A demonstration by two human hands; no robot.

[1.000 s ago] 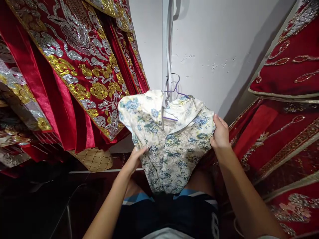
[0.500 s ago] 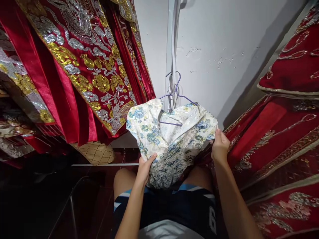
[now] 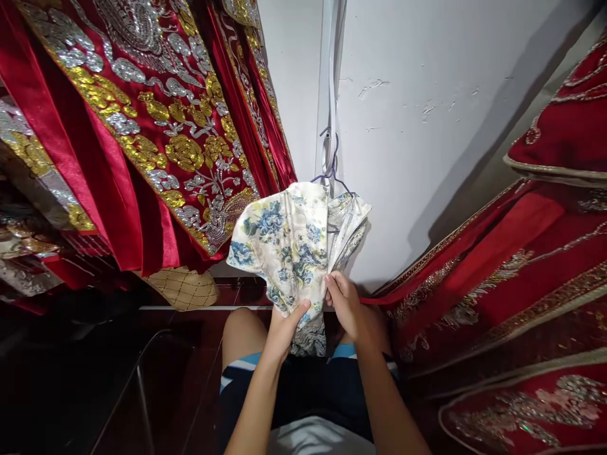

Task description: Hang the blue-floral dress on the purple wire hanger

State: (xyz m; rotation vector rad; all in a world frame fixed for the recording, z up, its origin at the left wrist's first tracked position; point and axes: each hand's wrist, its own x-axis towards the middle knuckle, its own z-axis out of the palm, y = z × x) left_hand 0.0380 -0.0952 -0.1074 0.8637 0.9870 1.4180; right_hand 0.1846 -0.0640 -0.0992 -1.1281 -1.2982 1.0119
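A cream floral blouse [image 3: 279,234] with blue flowers hangs turned partly sideways on a purple wire hanger [image 3: 334,165]. My left hand [image 3: 287,325] grips the lower side of its front, thumb on top of the cloth. With thumb and fingers together, my right hand [image 3: 342,300] pinches the edge of the blouse's front opening, just right of the left hand. The gathered lower part of the garment droops between my knees. The hanger's hook is up by a white strap, and its lower bar shows only partly inside the neckline.
Red sequined costumes hang at the left [image 3: 184,151] and right [image 3: 484,272]. Behind the blouse, a white strap [image 3: 332,82] runs down the pale wall [image 3: 403,82]. A tan quilted cloth piece [image 3: 183,287] hangs low at the left, above the dark red floor.
My right hand has left the right sleeve and moved left and down to the front opening. The blouse has swung from facing me to partly sideways. My left hand keeps its hold.
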